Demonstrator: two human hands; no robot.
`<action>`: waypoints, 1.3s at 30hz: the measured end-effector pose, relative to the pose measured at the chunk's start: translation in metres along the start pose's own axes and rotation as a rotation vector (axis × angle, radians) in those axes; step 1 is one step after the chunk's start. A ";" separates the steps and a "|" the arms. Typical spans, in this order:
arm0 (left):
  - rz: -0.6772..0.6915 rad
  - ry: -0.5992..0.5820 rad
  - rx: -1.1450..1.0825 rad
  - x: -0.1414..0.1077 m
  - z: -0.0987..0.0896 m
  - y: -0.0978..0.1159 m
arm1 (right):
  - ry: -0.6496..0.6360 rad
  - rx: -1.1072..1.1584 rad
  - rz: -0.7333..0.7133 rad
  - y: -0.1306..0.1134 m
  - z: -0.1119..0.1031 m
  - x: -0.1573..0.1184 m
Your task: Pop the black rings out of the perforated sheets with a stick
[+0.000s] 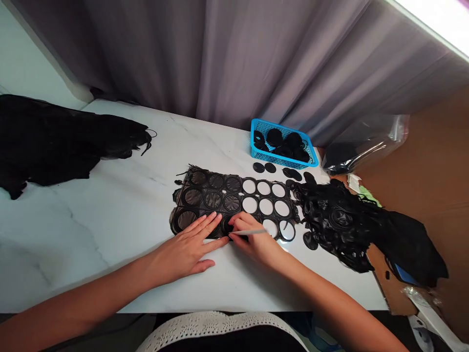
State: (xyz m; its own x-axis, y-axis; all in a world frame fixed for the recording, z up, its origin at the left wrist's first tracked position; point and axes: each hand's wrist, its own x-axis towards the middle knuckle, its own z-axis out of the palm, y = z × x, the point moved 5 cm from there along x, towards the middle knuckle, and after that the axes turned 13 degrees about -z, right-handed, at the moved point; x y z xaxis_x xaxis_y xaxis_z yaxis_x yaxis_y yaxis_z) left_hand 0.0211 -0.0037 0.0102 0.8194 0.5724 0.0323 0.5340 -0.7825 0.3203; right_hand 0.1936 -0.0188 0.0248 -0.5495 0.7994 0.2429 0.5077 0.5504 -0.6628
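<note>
One black sheet (212, 198) under left fingers (205, 230).

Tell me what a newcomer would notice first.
The black sheet on the white table catches the eye first, its round discs giving way to round holes. The right hand holds a thin pale tool to it, and the left hand lies flat on it. Beyond it sits a bright blue basket of black discs.

Black sheet (213, 199) with white circles; blue basket (283, 157)
</note>
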 end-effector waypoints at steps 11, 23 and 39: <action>-0.015 0.040 0.008 -0.001 -0.003 0.002 | 0.415 -0.346 0.228 0.049 -0.084 0.004; -0.062 0.027 0.025 0.041 -0.003 -0.036 | 0.038 0.147 0.019 0.045 -0.037 0.045; -0.074 -0.006 0.058 0.040 0.000 -0.034 | -0.018 -0.166 -0.084 0.035 -0.021 0.037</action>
State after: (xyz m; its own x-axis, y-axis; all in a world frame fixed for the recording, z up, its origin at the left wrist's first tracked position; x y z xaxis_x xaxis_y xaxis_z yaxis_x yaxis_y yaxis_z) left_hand 0.0356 0.0459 0.0008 0.7784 0.6278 0.0049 0.6041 -0.7511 0.2664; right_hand 0.2051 0.0349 0.0249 -0.6054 0.7453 0.2792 0.5609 0.6484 -0.5147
